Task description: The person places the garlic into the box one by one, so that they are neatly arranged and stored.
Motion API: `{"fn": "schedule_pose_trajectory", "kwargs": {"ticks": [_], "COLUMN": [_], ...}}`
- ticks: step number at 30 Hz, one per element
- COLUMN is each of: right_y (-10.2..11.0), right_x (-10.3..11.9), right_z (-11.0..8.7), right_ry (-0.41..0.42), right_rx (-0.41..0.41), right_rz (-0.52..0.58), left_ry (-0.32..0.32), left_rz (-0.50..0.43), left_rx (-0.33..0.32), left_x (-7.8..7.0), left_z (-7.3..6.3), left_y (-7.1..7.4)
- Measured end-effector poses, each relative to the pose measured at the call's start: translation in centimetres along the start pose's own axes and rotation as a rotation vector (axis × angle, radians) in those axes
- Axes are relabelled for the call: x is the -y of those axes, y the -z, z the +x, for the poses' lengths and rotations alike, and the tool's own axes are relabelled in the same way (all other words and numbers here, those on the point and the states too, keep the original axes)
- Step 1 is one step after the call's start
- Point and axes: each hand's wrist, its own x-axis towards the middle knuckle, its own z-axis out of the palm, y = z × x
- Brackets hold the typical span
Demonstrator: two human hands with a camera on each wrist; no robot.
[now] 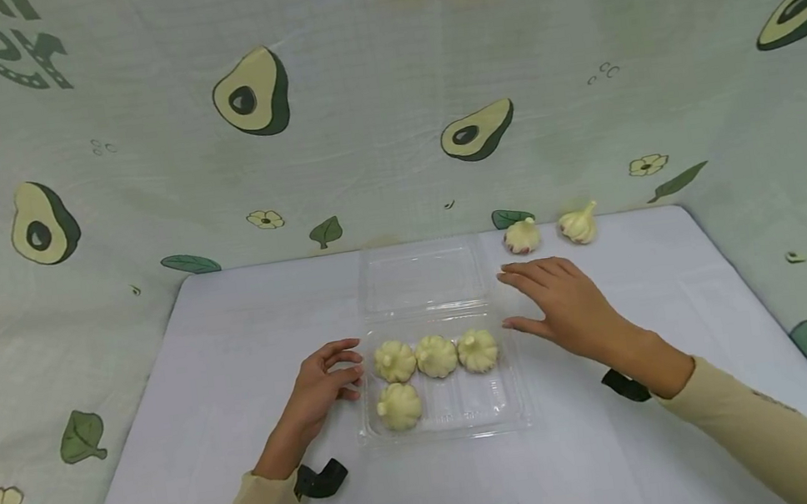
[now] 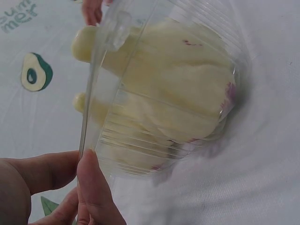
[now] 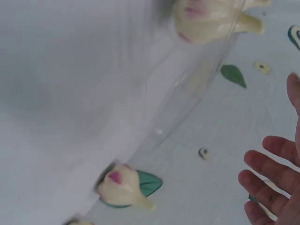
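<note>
A clear plastic clamshell container (image 1: 463,425) lies with its lid folded back on the white table. Several garlic bulbs (image 1: 436,356) sit in its base: three across the far row and one at the near left. At the container's left rim is my left hand (image 1: 323,386); the left wrist view shows its thumb (image 2: 93,178) and a finger pinching the rim edge. Beyond the container's right side, my right hand (image 1: 560,306) hovers with fingers apart and nothing in it. Spread fingers (image 3: 272,168) also show in the right wrist view.
Two more garlic bulbs, one nearer the middle (image 1: 522,236) and one farther right (image 1: 578,224), lie at the table's back edge. The transparent lid (image 1: 420,277) reaches back toward that edge. Behind the white table (image 1: 232,332) hangs a cloth (image 1: 357,123) printed with avocados.
</note>
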Motion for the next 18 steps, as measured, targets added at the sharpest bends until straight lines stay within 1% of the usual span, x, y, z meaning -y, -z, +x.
{"fn": "schedule_pose_trajectory", "kwargs": {"ticks": [3, 10, 18], "right_y": [0.1, 0.8, 0.5], "right_x": [-1.7, -4.7, -8.0], "right_z": [-0.8, -2.1, -3.3], "right_ry": [-0.07, -0.249, -0.404], "right_rx": [0.006, 0.069, 0.094], "right_rz": [-0.04, -0.095, -0.145], "left_ry": [0.003, 0.004, 0.001], "left_rz": [0.003, 0.001, 0.004], "left_rx": [-0.003, -0.002, 0.001], "left_x": [0.1, 0.1, 0.2], "left_z": [0.0, 0.0, 0.1], "left_y": [0.0, 0.0, 0.0]}}
